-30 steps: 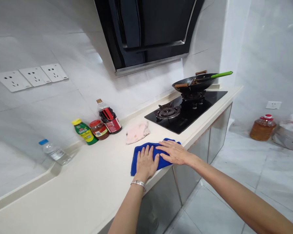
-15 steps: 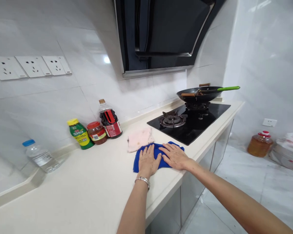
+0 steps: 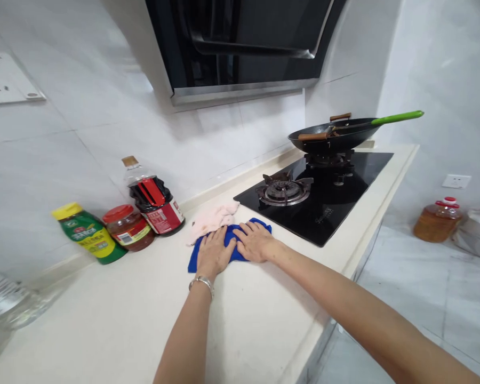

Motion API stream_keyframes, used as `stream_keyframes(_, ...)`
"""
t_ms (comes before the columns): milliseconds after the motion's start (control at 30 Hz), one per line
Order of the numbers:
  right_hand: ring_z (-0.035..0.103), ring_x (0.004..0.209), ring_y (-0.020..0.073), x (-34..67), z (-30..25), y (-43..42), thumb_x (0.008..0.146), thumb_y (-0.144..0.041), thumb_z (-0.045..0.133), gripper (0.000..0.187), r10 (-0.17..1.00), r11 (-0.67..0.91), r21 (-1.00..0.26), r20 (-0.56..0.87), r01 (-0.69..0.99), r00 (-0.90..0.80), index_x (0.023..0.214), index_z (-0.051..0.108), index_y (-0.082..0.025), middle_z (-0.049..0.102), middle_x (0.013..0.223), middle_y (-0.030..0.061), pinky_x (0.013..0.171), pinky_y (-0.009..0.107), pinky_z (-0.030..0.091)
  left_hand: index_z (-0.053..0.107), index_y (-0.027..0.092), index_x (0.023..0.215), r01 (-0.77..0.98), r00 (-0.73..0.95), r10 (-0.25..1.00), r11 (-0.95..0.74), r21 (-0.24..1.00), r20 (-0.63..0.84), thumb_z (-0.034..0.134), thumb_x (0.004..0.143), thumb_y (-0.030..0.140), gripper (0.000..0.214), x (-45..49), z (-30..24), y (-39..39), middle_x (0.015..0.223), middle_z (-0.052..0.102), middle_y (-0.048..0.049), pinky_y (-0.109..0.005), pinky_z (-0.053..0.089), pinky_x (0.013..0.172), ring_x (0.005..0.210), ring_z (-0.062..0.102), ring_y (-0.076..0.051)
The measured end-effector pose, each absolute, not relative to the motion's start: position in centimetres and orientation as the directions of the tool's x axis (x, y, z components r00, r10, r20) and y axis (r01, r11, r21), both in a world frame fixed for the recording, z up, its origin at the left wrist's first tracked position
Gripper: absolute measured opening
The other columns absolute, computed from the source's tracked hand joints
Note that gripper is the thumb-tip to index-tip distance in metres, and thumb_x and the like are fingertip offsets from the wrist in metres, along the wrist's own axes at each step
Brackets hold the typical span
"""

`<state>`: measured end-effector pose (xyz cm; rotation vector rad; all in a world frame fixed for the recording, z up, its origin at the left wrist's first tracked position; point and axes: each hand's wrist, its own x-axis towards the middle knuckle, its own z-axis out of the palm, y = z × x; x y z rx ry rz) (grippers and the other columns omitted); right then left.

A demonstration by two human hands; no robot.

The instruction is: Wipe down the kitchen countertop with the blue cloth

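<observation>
A silver bracelet [image 3: 204,280] circles the bare left wrist [image 3: 205,271].

The cream countertop [image 3: 144,333] carries, left to right, a clear bottle [image 3: 14,301], a green squeeze bottle [image 3: 90,234], a red-lidded jar [image 3: 130,230], a sauce bottle [image 3: 158,208], a pink cloth [image 3: 212,217] touching a blue cloth [image 3: 236,256] and, far right, a gas hob [image 3: 318,213].

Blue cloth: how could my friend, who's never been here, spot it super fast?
Find the big black stove top on the pale counter. Just left of its near end lies a pale pink cloth, with the blue cloth right in front. It's the deep blue one, with the left grip and right grip resting on it.
</observation>
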<state>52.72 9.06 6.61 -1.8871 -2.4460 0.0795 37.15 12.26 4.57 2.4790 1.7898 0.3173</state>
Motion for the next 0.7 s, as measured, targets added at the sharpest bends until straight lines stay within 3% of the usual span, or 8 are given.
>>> stream_keyframes(267, 0.029, 0.152, 0.0358, 53.5, 6.0, 15.6, 0.103, -0.045, 0.026, 0.066, 0.961, 0.274, -0.084, 0.072, 0.958, -0.269, 0.16, 0.035, -0.014, 0.032, 0.167, 0.0146, 0.123, 0.051, 0.019, 0.027, 0.018, 0.161, 0.929, 0.332, 0.936, -0.346, 0.133, 0.118, 0.025, 0.102, 0.052, 0.068, 37.3, 4.6, 19.5, 0.168, 0.028, -0.0059, -0.043, 0.017, 0.129, 0.154, 0.026, -0.026)
stream_keyframes(400, 0.029, 0.152, 0.034, 54.0, 5.7, 16.8, 0.103, -0.049, 0.027, 0.065, 0.953, 0.288, -0.096, 0.131, 0.953, -0.274, 0.159, 0.038, -0.019, 0.034, 0.167, 0.0094, 0.124, 0.051, 0.014, 0.025, 0.019, 0.161, 0.92, 0.347, 0.931, -0.361, 0.153, 0.111, 0.023, 0.101, 0.055, 0.07, 37.3, 4.7, 21.2, 0.17, 0.023, -0.0049, -0.045, 0.013, 0.13, 0.156, 0.021, -0.025)
stream_keyframes(700, 0.025, 0.154, 0.0351, 53.5, 6.1, 13.5, 0.105, -0.051, 0.03, 0.061, 0.959, 0.274, -0.032, 0.076, 0.961, -0.271, 0.16, 0.038, -0.026, 0.03, 0.168, 0.008, 0.124, 0.05, 0.017, 0.027, 0.012, 0.16, 0.955, 0.253, 0.966, -0.257, 0.15, 0.047, 0.016, 0.101, 0.051, 0.072, 37.3, 4.5, 14.1, 0.169, 0.021, -0.0081, -0.046, 0.012, 0.131, 0.157, 0.018, -0.026)
